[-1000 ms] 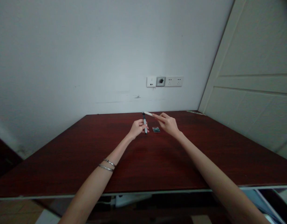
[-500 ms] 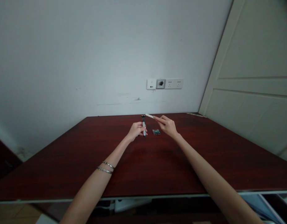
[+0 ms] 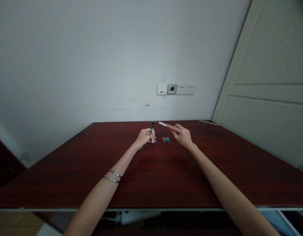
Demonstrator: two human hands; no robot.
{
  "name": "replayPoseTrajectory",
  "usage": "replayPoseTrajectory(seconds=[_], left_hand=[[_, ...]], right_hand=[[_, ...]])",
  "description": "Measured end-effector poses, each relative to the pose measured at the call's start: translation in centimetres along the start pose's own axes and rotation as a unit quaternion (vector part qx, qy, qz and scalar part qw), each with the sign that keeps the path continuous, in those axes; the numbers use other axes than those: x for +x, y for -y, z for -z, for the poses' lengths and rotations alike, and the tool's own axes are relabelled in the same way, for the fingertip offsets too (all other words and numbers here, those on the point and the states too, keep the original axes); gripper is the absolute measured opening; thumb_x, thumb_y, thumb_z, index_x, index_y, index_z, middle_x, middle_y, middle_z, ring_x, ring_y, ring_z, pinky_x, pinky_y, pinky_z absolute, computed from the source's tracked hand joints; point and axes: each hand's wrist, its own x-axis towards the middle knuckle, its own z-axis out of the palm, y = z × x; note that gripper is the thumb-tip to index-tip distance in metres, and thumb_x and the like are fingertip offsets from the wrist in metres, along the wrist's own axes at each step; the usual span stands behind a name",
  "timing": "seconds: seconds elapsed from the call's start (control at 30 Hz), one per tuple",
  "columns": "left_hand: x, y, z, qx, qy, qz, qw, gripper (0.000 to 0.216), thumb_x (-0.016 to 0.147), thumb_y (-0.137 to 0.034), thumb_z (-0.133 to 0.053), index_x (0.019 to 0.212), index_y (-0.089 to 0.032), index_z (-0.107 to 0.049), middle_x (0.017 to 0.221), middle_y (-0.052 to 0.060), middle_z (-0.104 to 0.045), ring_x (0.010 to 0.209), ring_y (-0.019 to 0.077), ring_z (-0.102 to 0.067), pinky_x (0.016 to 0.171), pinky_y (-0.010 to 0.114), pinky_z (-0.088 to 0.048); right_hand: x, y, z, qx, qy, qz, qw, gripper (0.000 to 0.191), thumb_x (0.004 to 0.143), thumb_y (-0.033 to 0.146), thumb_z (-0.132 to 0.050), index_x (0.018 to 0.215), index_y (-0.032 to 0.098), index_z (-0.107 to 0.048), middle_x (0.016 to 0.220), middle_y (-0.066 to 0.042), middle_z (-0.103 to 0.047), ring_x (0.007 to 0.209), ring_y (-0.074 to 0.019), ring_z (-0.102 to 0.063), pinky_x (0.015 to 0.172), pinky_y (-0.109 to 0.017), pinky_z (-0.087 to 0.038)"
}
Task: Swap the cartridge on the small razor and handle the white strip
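Note:
A razor (image 3: 152, 135) with a pale grey handle and dark ends stands nearly upright in my left hand (image 3: 143, 137), its head at the top. My left fingers are closed around the handle. In a pinch, my right hand (image 3: 183, 135) holds a slim white stick (image 3: 162, 124); its far end points left toward the razor head, with a gap between them. What kind of stick it is cannot be made out. On the table between the hands lies a small clear case (image 3: 166, 140) with dark green contents. A small dark thing shows partly beneath my left hand.
The dark red table (image 3: 166, 177) reaches back to a white wall (image 3: 117, 65) with a row of sockets (image 3: 181, 89). A pale panelled door (image 3: 269, 82) stands at the right. Below the table's front edge, white items (image 3: 139, 216) sit in an open space.
My right hand has drawn the white stick back to the right, away from the razor head. My left hand keeps the razor nearly still. The view has shifted slightly.

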Motion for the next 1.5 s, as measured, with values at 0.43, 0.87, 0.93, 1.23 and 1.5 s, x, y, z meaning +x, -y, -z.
replayPoseTrajectory(seconds=[0.43,0.87,0.93,1.23,1.5], left_hand=[[1.0,1.8,0.1,0.040,-0.019,-0.063,0.997,0.009,0.072,-0.014,-0.057,0.080,-0.012,-0.053,0.063,0.002,-0.061,0.052,0.0119,-0.061,0.048,0.021,-0.048],[1.1,1.7,0.1,0.031,-0.015,-0.125,0.992,0.013,0.067,-0.012,-0.060,0.079,-0.012,-0.055,0.072,0.003,-0.063,0.061,0.0110,-0.060,0.060,0.023,-0.048],[1.1,1.6,0.1,0.032,-0.024,-0.119,0.992,0.013,0.068,-0.012,-0.059,0.080,-0.012,-0.055,0.068,0.002,-0.062,0.059,0.0113,-0.060,0.058,0.023,-0.048],[1.0,0.6,0.2,0.021,-0.034,-0.133,0.990,0.013,0.066,-0.011,-0.061,0.078,-0.012,-0.056,0.072,0.002,-0.063,0.065,0.0127,-0.061,0.064,0.024,-0.048],[1.1,1.2,0.2,0.027,-0.017,-0.145,0.989,0.012,0.065,-0.012,-0.060,0.077,-0.012,-0.057,0.072,0.002,-0.063,0.068,0.0129,-0.060,0.064,0.023,-0.045]], right_hand=[[-0.2,7.2,-1.8,0.551,0.156,-0.240,0.784,0.033,0.074,0.052,-0.052,0.077,0.020,-0.044,0.047,0.010,-0.040,0.030,-0.0034,-0.027,0.029,-0.016,-0.018],[-1.5,9.7,-2.3,0.674,0.134,-0.313,0.656,0.040,0.070,0.057,-0.056,0.069,0.021,-0.039,0.041,0.013,-0.025,0.030,-0.0009,-0.014,0.029,-0.013,-0.009],[-1.9,9.7,-2.4,0.676,0.129,-0.318,0.652,0.041,0.069,0.058,-0.056,0.069,0.021,-0.039,0.041,0.013,-0.025,0.030,-0.0010,-0.014,0.029,-0.013,-0.008],[-1.7,10.3,-2.8,0.697,0.111,-0.296,0.644,0.040,0.070,0.056,-0.056,0.069,0.020,-0.039,0.041,0.013,-0.025,0.030,-0.0008,-0.014,0.030,-0.013,-0.009],[-1.3,10.5,-3.0,0.698,0.085,-0.273,0.657,0.038,0.072,0.055,-0.056,0.069,0.020,-0.040,0.040,0.013,-0.026,0.030,-0.0008,-0.014,0.030,-0.014,-0.008]])
